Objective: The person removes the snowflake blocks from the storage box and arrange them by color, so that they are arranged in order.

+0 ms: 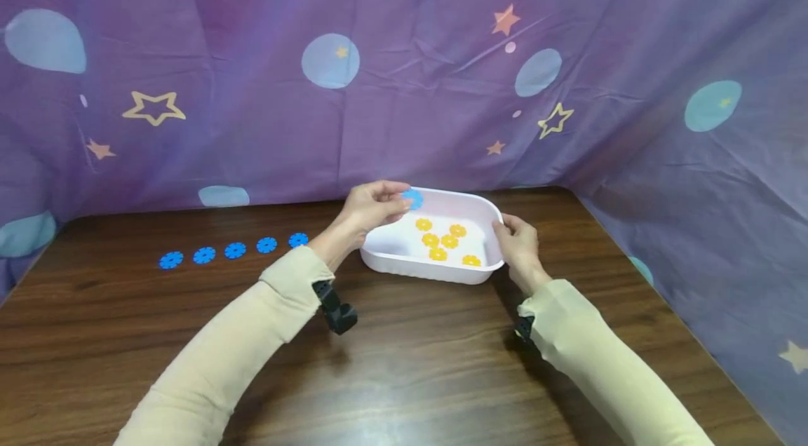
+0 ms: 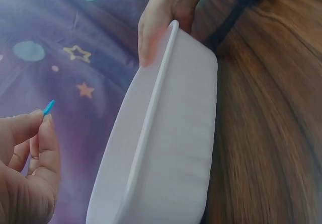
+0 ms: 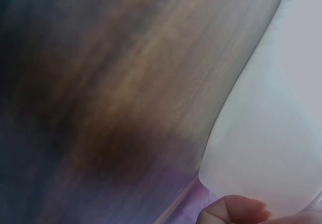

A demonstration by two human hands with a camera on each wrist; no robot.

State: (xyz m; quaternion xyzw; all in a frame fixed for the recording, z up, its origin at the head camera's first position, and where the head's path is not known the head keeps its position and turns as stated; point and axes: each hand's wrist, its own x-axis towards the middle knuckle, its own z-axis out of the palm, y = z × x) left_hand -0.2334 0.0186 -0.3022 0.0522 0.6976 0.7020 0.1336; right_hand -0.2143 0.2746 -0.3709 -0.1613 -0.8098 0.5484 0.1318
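Note:
My left hand (image 1: 372, 209) pinches a blue flower-shaped disc (image 1: 413, 199) between thumb and fingertips, above the left part of a white plastic tray (image 1: 429, 269). Edge-on, the same blue disc (image 2: 49, 107) shows thin in the left wrist view. At the tray's right end, my right hand (image 1: 519, 247) grips the rim. Several yellow flower-shaped discs (image 1: 449, 241) lie scattered on the tray's floor. In the right wrist view only part of the right hand (image 3: 236, 211) appears, at the tray's outer wall (image 3: 266, 133).
A row of several blue flower-shaped discs (image 1: 235, 250) runs along the left of the brown wooden table (image 1: 391, 362), the rightmost one close to the left wrist. Behind the table hangs a purple curtain (image 1: 416, 116) printed with stars and balloon shapes.

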